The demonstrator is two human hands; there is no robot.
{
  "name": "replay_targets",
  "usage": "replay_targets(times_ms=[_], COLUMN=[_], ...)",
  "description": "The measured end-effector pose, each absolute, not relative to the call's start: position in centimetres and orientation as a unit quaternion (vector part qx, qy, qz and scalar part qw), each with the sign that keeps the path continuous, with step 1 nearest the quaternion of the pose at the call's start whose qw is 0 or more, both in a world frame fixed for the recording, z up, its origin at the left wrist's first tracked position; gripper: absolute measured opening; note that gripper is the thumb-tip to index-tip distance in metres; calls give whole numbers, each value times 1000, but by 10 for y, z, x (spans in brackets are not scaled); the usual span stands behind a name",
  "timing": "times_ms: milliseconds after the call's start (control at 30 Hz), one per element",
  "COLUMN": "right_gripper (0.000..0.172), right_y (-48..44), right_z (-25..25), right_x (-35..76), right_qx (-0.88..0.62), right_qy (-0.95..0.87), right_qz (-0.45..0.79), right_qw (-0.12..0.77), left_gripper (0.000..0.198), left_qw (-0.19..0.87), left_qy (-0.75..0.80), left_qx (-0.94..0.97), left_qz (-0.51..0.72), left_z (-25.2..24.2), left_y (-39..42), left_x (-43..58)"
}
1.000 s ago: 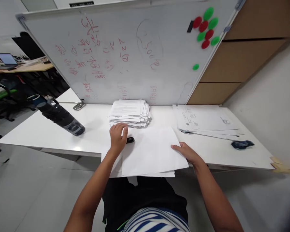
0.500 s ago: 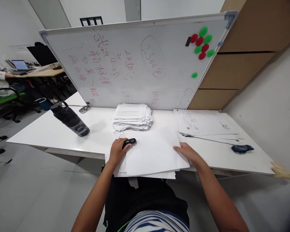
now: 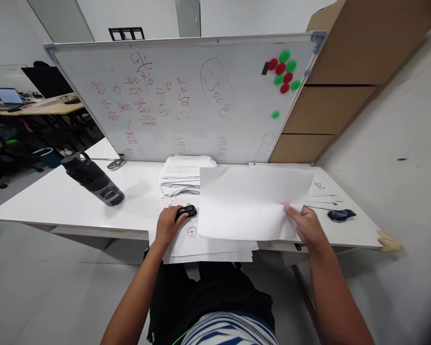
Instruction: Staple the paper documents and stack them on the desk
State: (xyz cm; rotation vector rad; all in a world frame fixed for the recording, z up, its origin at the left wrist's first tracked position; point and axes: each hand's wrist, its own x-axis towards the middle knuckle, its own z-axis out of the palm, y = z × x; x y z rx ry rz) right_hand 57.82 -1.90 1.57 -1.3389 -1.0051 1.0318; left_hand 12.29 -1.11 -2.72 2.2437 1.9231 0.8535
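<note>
My left hand point(image 3: 168, 224) is closed around a small black stapler point(image 3: 187, 212), resting over the loose papers at the desk's front edge. My right hand point(image 3: 307, 225) pinches the right side of a white sheet of paper point(image 3: 247, 203), which is lifted and slightly bent. Under that sheet lie several more papers point(image 3: 211, 249), one with a round stamp showing near my left hand. They overhang the front edge of the desk. A thick paper stack point(image 3: 185, 172) stands behind, partly covered by the lifted sheet.
A tilted-looking dark bottle point(image 3: 93, 179) and a small grey oval object point(image 3: 115, 164) are on the white desk point(image 3: 136, 220) to the left. A whiteboard point(image 3: 158, 100) with magnets stands behind. On the right are a printed sheet point(image 3: 320, 186), a dark item point(image 3: 341, 215) and cardboard boxes point(image 3: 309, 108).
My right hand has raised the top sheet and drawn it to the right, uncovering the stamped paper below. My left hand keeps its hold on the stapler. The view has shifted slightly right.
</note>
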Motion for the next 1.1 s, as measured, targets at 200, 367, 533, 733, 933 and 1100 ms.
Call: replay_targets(times_ms=[200, 367, 533, 733, 933, 1100], right_gripper=[37, 29, 29, 25, 29, 52], right_y=[-22, -24, -19, -15, -9, -6], right_z=[8, 30, 38, 25, 6, 3], right_x=[560, 544, 518, 483, 465, 468], right_qx=[-568, -562, -558, -559, -580, -690], right_qy=[-390, -360, -369, -396, -462, -590], right_qz=[444, 454, 464, 593, 586, 306], right_qw=[573, 590, 581, 424, 326, 284], left_gripper=[36, 36, 42, 45, 46, 49], left_qw=[26, 62, 27, -11, -32, -59], left_qy=[617, 646, 720, 785, 779, 776], left_qx=[732, 669, 530, 508, 530, 533], left_qz=[289, 362, 448, 354, 333, 331], left_z=[-29, -23, -12, -9, -25, -36], left_y=[-10, -6, 6, 23, 25, 26], left_x=[124, 126, 93, 19, -4, -5])
